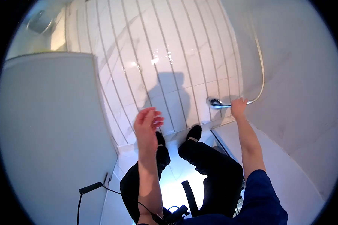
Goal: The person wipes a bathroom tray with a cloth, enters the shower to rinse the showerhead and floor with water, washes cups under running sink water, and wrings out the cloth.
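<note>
My right hand [239,108] is wrapped round the handle of a shower head [217,104], close to where its hose [261,63] joins. The shower head points to the left, over the grooved white floor [139,52]. My left hand [149,120] hangs in the air left of centre, above the floor's near edge and my shoes, with its fingers loosely curled and a little apart. Nothing shows in it.
A pale door or panel [49,120] fills the left side. The light wall [304,82] rises at the right, with a dark object at its edge. A black coiled cable [91,187] hangs at lower left. Below are my legs in black trousers [214,168].
</note>
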The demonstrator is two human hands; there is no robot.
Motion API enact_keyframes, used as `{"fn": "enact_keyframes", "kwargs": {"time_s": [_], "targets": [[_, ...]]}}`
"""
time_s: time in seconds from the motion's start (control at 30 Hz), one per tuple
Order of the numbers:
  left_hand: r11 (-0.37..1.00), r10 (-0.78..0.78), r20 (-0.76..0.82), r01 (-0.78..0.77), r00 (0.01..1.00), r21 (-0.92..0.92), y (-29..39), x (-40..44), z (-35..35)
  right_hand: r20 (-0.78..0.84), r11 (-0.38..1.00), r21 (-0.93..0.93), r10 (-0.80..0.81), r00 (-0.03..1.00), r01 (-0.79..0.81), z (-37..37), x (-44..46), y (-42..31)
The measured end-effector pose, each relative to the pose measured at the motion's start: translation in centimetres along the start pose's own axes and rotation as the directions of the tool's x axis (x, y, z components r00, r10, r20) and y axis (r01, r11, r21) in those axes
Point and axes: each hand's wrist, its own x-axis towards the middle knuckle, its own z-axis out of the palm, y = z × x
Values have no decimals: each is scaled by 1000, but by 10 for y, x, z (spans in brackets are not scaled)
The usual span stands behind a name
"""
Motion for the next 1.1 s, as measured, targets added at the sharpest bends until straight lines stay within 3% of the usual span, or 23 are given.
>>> {"fn": "enact_keyframes", "kwargs": {"time_s": [0.03,0.1,0.2,0.27,0.4,0.57,0.67,0.73,0.77,0.83,0.93,0.97,1.03,1.07,1.1], "targets": [[1000,-14,8,14,1000,-1,-6,-5,0,-10,999,2,-33,999,33,-2,10,-3],[999,-40,-2,40,999,10,-13,-12,0,-254,999,42,44,966,-34,-10,39,-17],[997,-82,24,82,996,5,-27,-20,-7,-333,989,148,69,940,-20,-51,80,-37],[994,-111,4,111,994,-13,-37,-21,-15,-264,957,289,109,958,-29,-76,98,-51],[994,-103,-72,99,992,-56,-43,-27,-26,-269,991,128,1,963,35,-56,102,-67],[982,-87,-39,79,995,-174,-44,-27,-32,-53,992,129,20,998,-13,9,21,-29],[977,-119,-51,108,992,-185,-49,-26,-26,-52,993,74,94,994,-90,34,5,-1],[977,-150,-100,131,984,-168,-57,-26,-23,-207,999,6,52,977,-52,36,8,1],[969,-171,-82,153,982,-197,-64,-23,-22,-202,1000,13,30,979,-28,27,15,-9],[957,-193,-55,175,980,-231,-72,-23,-16,-134,963,267,74,988,-36,6,40,-36],[916,-214,-64,178,975,-359,-84,-27,-17,-50,895,429,-110,993,121,-23,59,-105],[917,-225,-60,190,973,-349,-86,-27,-20,-22,890,411,-210,978,200,-20,66,-135],[951,-213,-106,181,971,-251,-97,-16,-17,-126,844,371,-368,921,388,-33,60,-185],[960,-213,-119,185,970,-208,-86,-4,-17,-81,814,356,-463,883,459,-43,69,-205],[966,-208,-135,181,969,-187,-74,5,-20,-66,812,368,-463,884,453,-67,67,-220]]}}
